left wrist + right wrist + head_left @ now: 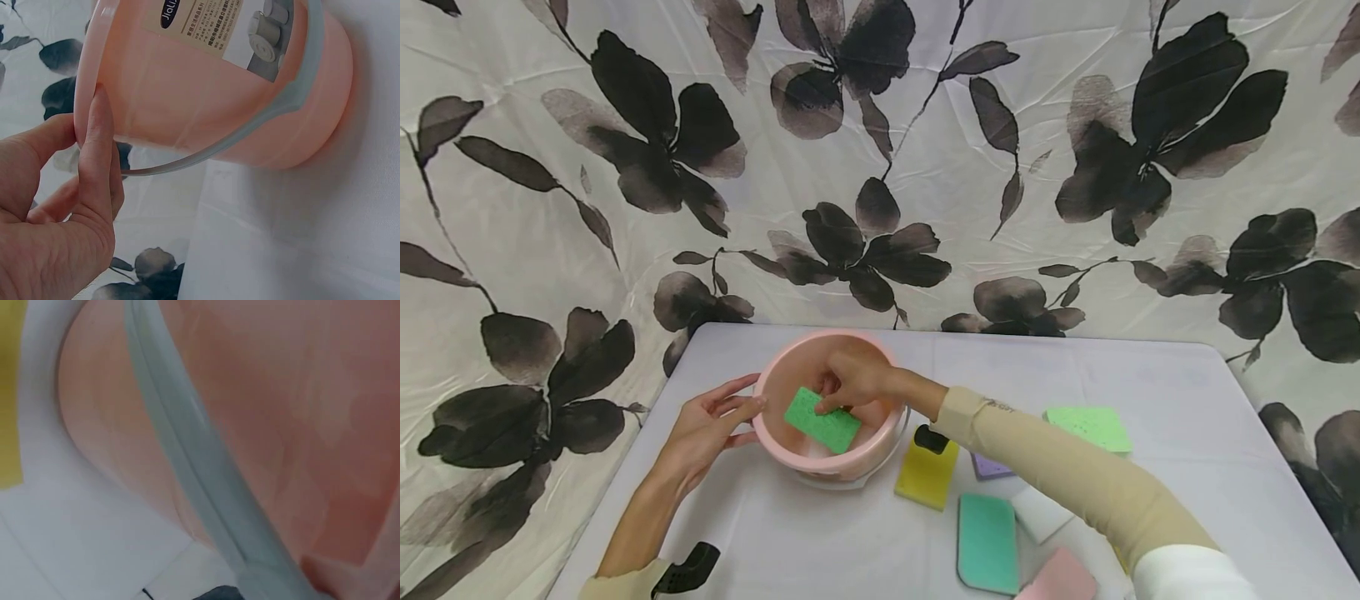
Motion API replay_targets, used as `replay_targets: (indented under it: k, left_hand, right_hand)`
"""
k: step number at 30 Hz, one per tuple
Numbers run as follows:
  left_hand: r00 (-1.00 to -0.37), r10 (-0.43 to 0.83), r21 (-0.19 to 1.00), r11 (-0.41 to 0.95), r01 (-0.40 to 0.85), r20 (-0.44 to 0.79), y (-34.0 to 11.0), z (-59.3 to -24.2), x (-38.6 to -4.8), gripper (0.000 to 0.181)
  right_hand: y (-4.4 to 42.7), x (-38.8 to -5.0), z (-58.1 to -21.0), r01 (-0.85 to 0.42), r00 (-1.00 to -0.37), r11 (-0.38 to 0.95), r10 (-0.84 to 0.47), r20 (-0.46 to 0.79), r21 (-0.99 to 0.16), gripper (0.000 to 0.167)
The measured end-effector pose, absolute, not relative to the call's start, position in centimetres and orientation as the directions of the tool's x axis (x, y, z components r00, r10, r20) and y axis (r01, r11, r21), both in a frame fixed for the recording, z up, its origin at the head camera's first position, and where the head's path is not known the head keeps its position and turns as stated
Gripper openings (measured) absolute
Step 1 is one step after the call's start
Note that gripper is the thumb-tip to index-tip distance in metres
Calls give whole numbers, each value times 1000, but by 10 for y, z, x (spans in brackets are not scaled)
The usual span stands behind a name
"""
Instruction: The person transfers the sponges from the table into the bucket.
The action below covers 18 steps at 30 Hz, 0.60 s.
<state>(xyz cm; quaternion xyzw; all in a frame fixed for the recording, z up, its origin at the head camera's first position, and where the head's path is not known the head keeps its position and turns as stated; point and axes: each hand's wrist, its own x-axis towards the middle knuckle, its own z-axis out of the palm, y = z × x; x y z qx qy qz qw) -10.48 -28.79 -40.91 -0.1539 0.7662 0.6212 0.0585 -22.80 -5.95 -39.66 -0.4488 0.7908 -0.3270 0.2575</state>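
A pink bucket (pixel 838 468) with a grey handle (pixel 244 128) stands at the left of the table. My left hand (pixel 711 425) pinches its rim on the left side, thumb on one face and fingers on the other, as the left wrist view (pixel 94 162) also shows. Inside the bucket's mouth, my right hand (pixel 857 379) pinches a green sponge (pixel 823 421) between thumb and fingers. The right wrist view has only the bucket wall (pixel 262 412) and the handle (pixel 187 437) close up; the right hand itself is hidden there.
Right of the bucket lie a yellow sponge (pixel 927 475), a teal sponge (pixel 987 542), a white sponge (pixel 1041 512), a pink sponge (pixel 1060 577) and a light green sponge (pixel 1090 427). A purple piece (pixel 991 467) is partly under the right forearm. Floral cloth (pixel 865 167) hangs behind the table (pixel 1180 417).
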Motion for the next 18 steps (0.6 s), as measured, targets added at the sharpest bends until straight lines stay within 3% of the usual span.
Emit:
replay_targets:
  k: [11,18]
  left_hand:
    - [-944,-171,932,187,-312,-282,-287,-408,-104,65]
    - [-947,-167,933,191,-305,-275,-288,-410,-105,65]
  right_hand:
    - [-67,-223,-407,-482,-468,478,-849,-245,-734,19]
    - [-72,-219,-412,-533,-476,523,-835,-275,-665,18]
